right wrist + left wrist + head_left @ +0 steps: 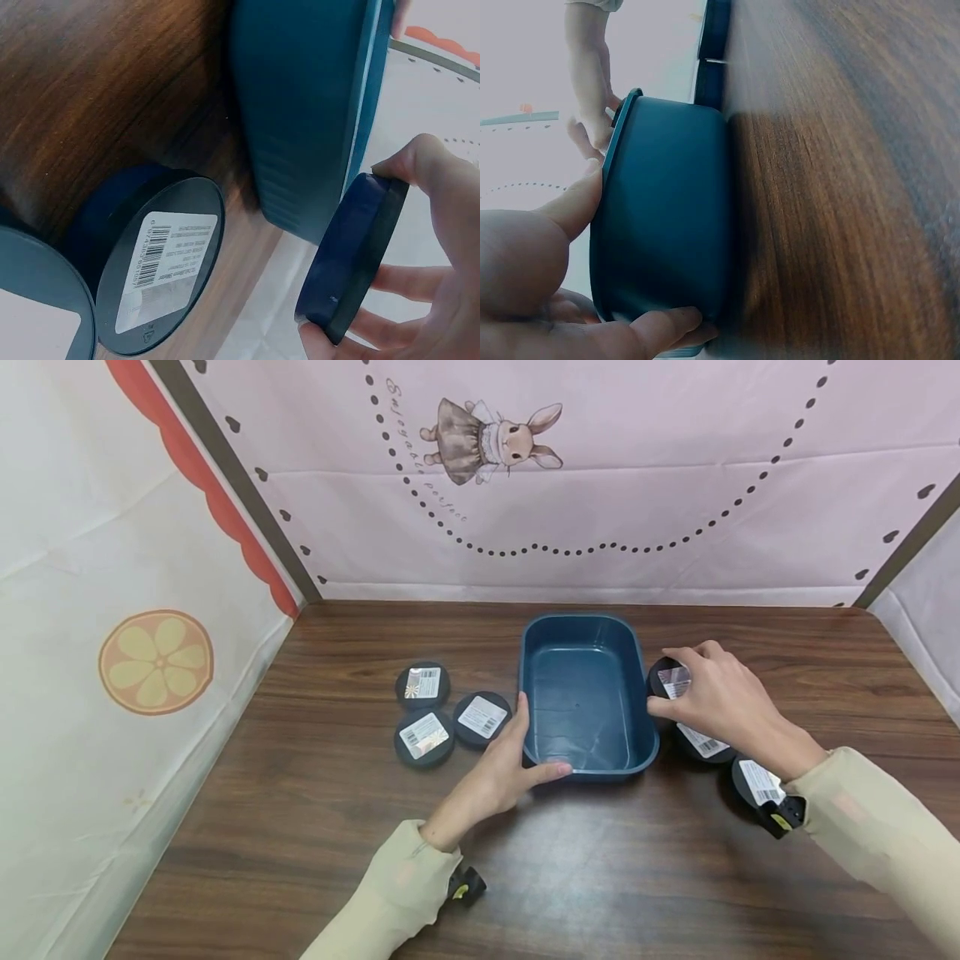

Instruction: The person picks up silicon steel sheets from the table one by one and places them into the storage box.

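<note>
A blue rectangular plastic bin (581,693) stands on the table with nothing inside it. My left hand (489,777) holds its near left corner, thumb on the near rim and fingers along the left side. Beside the bin's right wall, my right hand (716,693) pinches a flat round container (351,259) by its edges. This container has a dark blue side and a black labelled face; it is tilted in the right wrist view and clear of the table. Below it lie another labelled round container (169,270) and a further one (759,782), partly hidden by the right wrist.
Left of the bin lie three similar round containers, one at the back (422,685), one in front (423,738) and one (482,719) close to the left hand. The wooden table (300,827) is bordered by a pink printed cloth (637,485) behind and a white cloth (90,760) at left.
</note>
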Demonstrator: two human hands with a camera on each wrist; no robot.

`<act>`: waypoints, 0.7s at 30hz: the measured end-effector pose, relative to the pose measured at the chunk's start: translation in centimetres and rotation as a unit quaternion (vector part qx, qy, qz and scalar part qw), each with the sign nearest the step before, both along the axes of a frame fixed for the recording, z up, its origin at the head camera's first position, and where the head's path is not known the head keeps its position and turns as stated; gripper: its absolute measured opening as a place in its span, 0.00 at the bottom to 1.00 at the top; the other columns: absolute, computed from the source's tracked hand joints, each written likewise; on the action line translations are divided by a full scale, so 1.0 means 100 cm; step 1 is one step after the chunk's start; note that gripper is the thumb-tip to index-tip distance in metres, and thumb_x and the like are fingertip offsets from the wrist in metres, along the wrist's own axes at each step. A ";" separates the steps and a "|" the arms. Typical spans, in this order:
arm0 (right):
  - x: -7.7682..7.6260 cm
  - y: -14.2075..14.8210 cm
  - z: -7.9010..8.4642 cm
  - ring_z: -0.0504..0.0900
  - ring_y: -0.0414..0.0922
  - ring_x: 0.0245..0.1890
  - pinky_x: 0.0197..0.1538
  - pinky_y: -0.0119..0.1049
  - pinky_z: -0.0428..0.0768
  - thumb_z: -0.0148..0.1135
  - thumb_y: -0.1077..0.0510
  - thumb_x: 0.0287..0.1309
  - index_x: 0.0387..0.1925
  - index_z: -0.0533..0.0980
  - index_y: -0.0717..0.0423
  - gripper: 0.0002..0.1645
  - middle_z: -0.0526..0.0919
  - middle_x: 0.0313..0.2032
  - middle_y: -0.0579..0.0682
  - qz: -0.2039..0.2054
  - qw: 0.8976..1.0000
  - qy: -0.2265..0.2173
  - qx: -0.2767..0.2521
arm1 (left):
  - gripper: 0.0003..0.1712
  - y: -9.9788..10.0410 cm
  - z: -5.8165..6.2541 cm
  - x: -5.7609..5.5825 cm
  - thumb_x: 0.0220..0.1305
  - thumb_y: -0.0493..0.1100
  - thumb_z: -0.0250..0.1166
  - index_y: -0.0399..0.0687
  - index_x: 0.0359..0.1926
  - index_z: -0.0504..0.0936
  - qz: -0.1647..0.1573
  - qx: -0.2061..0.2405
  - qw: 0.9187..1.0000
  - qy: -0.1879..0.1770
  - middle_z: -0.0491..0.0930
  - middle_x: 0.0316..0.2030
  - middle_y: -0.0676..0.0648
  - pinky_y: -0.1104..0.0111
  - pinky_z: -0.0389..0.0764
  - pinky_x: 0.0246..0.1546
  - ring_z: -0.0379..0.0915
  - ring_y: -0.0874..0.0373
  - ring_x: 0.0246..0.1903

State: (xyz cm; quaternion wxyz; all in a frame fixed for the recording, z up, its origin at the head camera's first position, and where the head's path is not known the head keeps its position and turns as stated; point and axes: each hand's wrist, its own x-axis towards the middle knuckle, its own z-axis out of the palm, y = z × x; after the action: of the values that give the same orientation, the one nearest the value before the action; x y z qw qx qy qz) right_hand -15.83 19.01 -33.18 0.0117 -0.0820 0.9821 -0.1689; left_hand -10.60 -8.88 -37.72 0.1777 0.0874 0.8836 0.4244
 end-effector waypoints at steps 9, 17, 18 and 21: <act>-0.005 -0.008 0.001 0.73 0.66 0.55 0.48 0.63 0.76 0.66 0.41 0.51 0.65 0.71 0.60 0.44 0.70 0.59 0.72 0.005 1.000 -0.009 0.009 | 0.65 0.000 0.003 0.000 0.62 0.57 0.70 0.51 0.80 0.30 -0.001 -0.003 1.000 -0.005 0.35 0.81 0.47 0.53 0.47 0.79 0.35 0.51 0.80; -0.005 -0.013 0.001 0.74 0.66 0.53 0.48 0.63 0.77 0.67 0.41 0.50 0.65 0.72 0.61 0.44 0.72 0.58 0.71 0.014 1.000 -0.002 0.012 | 0.65 -0.001 0.002 0.000 0.63 0.57 0.69 0.49 0.80 0.29 -0.011 0.001 1.000 -0.001 0.35 0.81 0.45 0.53 0.47 0.79 0.34 0.52 0.80; -0.005 -0.013 0.001 0.75 0.66 0.53 0.48 0.63 0.77 0.67 0.41 0.50 0.65 0.72 0.61 0.44 0.72 0.58 0.71 0.015 1.000 -0.001 0.012 | 0.65 -0.001 0.002 0.000 0.63 0.57 0.69 0.49 0.80 0.29 -0.011 0.003 1.000 -0.001 0.35 0.81 0.45 0.53 0.47 0.79 0.34 0.52 0.80; -0.006 -0.015 0.002 0.75 0.66 0.52 0.47 0.63 0.78 0.68 0.41 0.50 0.65 0.72 0.62 0.44 0.72 0.58 0.72 0.019 1.000 -0.001 0.015 | 0.65 -0.001 0.001 0.001 0.63 0.58 0.69 0.50 0.80 0.29 -0.009 0.003 1.000 0.001 0.35 0.81 0.45 0.53 0.47 0.79 0.34 0.52 0.80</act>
State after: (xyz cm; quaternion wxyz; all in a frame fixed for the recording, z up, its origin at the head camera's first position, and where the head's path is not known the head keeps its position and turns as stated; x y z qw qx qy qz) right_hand -16.44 17.51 -32.97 0.0174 -0.1006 0.9828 -0.1538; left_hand -10.52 -9.03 -37.58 0.1807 0.0959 0.8816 0.4255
